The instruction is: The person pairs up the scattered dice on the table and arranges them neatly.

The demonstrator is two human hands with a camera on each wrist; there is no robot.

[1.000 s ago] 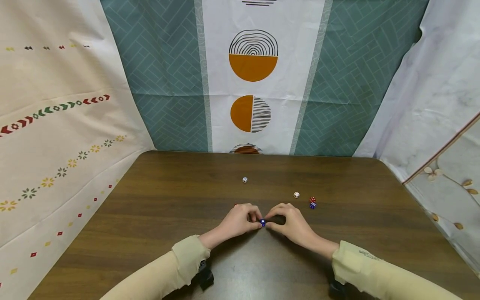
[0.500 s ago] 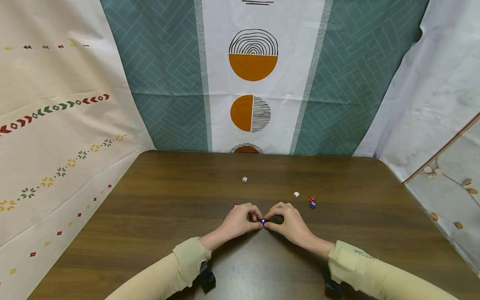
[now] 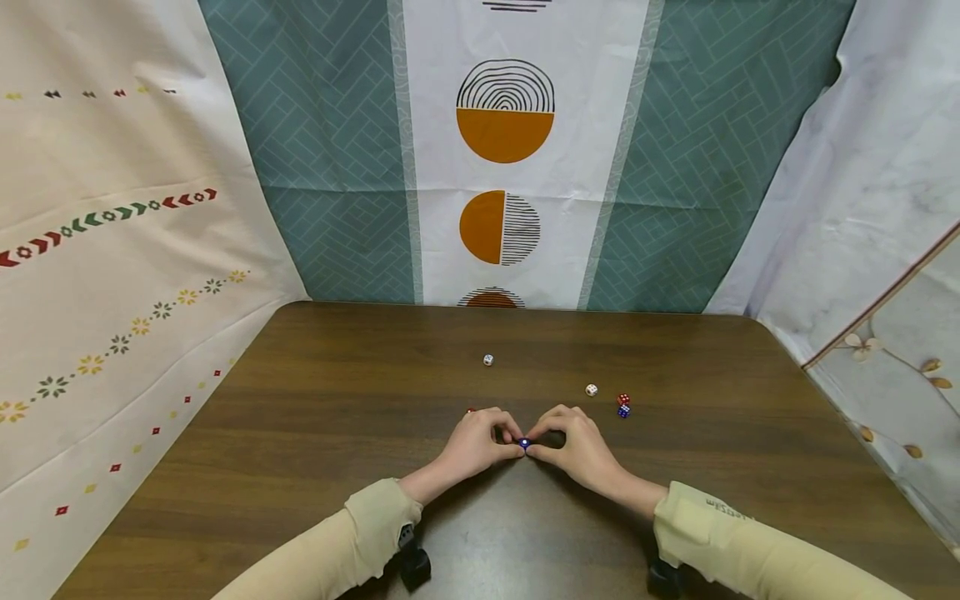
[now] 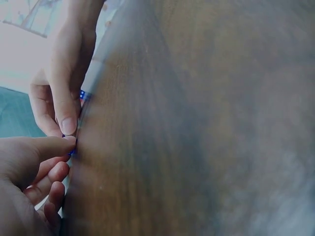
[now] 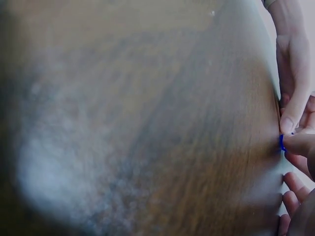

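A small blue die (image 3: 524, 443) with a white pip on its upper face is at the middle of the table, between both hands. My left hand (image 3: 477, 437) pinches it from the left with thumb and forefinger. From the right, my right hand (image 3: 577, 446) pinches it the same way, so the fingertips of the two hands meet around it. Mostly covered by fingers, the blue die (image 4: 72, 152) shows only as a sliver in the left wrist view. Low by the tabletop, a blue edge of the die (image 5: 282, 142) shows beside the thumbs in the right wrist view.
Behind the left hand a red die (image 3: 471, 410) peeks out, mostly hidden. Farther back lie a white die (image 3: 488, 360) and another white die (image 3: 592, 390). To the right, a red die (image 3: 623, 399) sits close behind a blue die (image 3: 624, 411) on the brown table (image 3: 337, 383).
My right hand has shifted slightly left, and its thumb and forefinger have closed in on the blue die. The left hand stays nearly still. The other dice have not moved.
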